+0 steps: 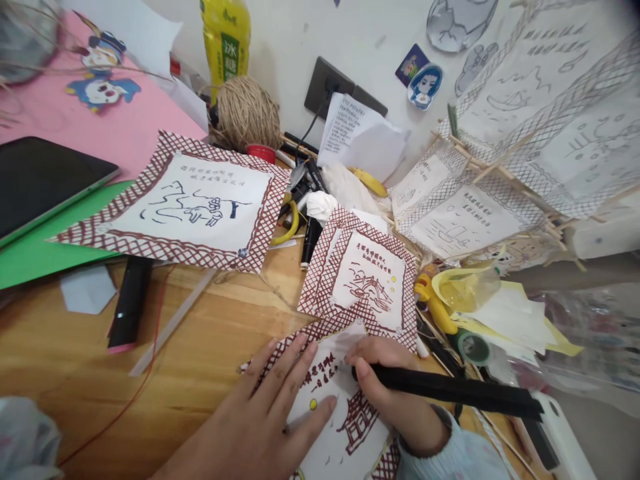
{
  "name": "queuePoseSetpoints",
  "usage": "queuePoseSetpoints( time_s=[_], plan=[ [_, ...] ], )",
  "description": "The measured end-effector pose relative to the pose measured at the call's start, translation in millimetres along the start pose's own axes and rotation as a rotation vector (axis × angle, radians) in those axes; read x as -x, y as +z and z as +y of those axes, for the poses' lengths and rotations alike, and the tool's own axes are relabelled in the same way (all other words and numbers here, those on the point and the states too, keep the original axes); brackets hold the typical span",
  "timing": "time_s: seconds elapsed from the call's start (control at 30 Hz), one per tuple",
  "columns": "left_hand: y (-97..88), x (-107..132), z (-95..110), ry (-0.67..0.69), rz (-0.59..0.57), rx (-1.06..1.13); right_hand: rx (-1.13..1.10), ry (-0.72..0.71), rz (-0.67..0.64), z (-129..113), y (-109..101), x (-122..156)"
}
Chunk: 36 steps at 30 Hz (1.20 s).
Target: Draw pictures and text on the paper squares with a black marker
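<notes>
My left hand [273, 407] lies flat with its fingers spread across a white paper sheet [323, 457] bordered in dark red crosshatching. The sheet carries handwriting, a small yellow dot and a pagoda drawing [357, 420]. My right hand [393, 390] grips a long black marker [450, 390] near its front end, by the handwritten lines; its tip is partly hidden by the fingers. Just beyond, similar bordered sheets [367, 280] overlap, the top one showing a bridge. Another bordered sheet [200, 207] with a blue line drawing rests farther left.
A tablet [50, 180] lies on green and pink paper at left. Twine [247, 113], a yellow bottle [227, 40] and several markers stand or lie toward the wall. A stick-framed paper lantern [480, 180] occupies the right, with tape [473, 347] below. A thick marker [130, 303] lies left.
</notes>
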<state>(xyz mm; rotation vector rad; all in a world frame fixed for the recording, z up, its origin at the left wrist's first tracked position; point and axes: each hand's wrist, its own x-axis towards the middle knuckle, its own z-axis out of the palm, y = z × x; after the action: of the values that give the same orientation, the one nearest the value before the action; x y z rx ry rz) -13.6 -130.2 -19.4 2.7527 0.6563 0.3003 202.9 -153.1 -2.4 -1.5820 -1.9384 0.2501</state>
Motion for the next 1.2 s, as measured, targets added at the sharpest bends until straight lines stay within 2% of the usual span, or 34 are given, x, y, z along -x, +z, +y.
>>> queuePoseSetpoints(
  time_s=[0.13, 0.3, 0.53, 0.73, 0.93, 1.2],
  plan=[
    [-1.3, 0.0, 0.8, 0.001, 0.013, -0.012, -0.029, 0.004, -0.031, -0.2, -0.7, -0.3],
    [-1.9, -0.7, -0.3, -0.011, -0.036, -0.017, 0.011, 0.019, -0.007, -1.1, -0.5, -0.2],
    [-4.8, 0.2, -0.4, -0.007, -0.008, -0.004, -0.064, 0.056, -0.012, 2.4, -0.7, 1.5],
    [-4.5, 0.0, 0.1, -0.023, -0.041, -0.018, -0.022, 0.046, 0.025, 4.3, -4.1, -1.6],
    [-5.7, 0.5, -0.3, -0.005, -0.036, -0.005, -0.02, 0.039, 0.004, 4.0, -4.6, -0.9],
    [-8.2, -0.2, -0.5, -0.004, -0.075, -0.015, -0.081, 0.112, -0.008, 7.4, -3.5, -0.3]
  ],
)
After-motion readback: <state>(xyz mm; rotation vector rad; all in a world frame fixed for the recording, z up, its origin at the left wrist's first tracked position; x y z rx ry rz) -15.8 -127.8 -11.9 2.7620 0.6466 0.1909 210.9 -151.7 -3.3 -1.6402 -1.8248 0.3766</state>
